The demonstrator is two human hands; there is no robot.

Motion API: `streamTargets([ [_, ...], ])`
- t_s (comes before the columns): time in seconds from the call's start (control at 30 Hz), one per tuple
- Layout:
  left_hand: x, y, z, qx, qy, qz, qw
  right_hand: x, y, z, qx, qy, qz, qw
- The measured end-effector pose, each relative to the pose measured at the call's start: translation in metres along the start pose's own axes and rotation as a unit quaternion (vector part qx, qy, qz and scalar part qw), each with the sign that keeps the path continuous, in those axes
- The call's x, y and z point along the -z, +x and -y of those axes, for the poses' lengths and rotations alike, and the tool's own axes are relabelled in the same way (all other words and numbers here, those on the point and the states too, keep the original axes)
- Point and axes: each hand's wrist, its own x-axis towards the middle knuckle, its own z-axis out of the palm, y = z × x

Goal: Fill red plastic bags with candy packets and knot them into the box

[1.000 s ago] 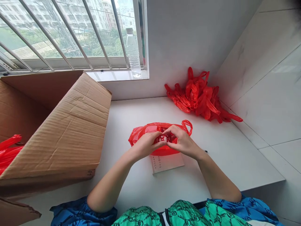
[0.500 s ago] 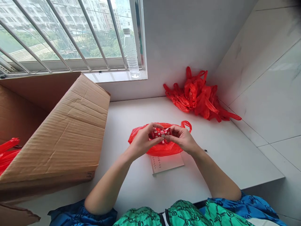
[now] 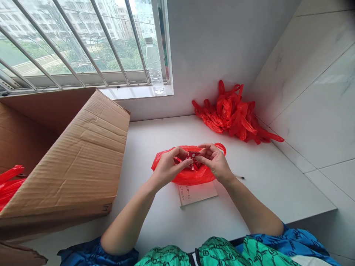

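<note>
Between my two hands is a wrapped candy (image 3: pixel 193 155) in a red wrapper with white spots. The fingers and thumb of my left hand (image 3: pixel 173 162) pinch its left part. My right hand (image 3: pixel 213 159) pinches the right end of the wrapper. Both hands hover over a red plastic bag (image 3: pixel 191 180) that lies on the white table (image 3: pixel 155 218), its mouth open. More red wrapped pieces show inside the bag, partly hidden by my fingers. Partly under the bag lies a notepad (image 3: pixel 199 193) with handwritten columns.
A large open cardboard box (image 3: pixel 83 155) stands on the left with red plastic (image 3: pixel 12 184) inside. Crumpled red bags (image 3: pixel 233 111) are heaped at the back wall. A clear bottle (image 3: pixel 154 68) stands on the windowsill. A pen (image 3: pixel 242 177) lies right of my right hand.
The candy has turned from lying level between my hands to a tilted position, and my fingers have shifted on its wrapper. The bag and other things stay in place.
</note>
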Motion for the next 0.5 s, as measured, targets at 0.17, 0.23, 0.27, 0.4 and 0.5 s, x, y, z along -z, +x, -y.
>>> streamTargets([
  [0.17,-0.009,0.001,-0.001,0.024,-0.117,-0.029,0.992,-0.004,-0.003,0.004,0.007,-0.005,-0.022,1.0],
  [0.23,-0.013,0.001,-0.001,0.038,-0.166,-0.032,0.985,-0.006,-0.006,0.006,0.001,-0.024,0.0,1.0],
  [0.27,-0.014,0.001,0.0,0.042,-0.183,-0.029,0.982,-0.006,-0.006,0.007,-0.003,-0.029,0.012,1.0],
  [0.4,-0.018,0.002,0.004,0.039,-0.202,-0.008,0.979,-0.004,-0.006,0.004,-0.009,-0.017,0.01,1.0],
  [0.5,-0.018,0.003,0.006,0.045,-0.194,-0.008,0.98,-0.002,-0.004,0.002,0.0,-0.022,0.001,1.0],
])
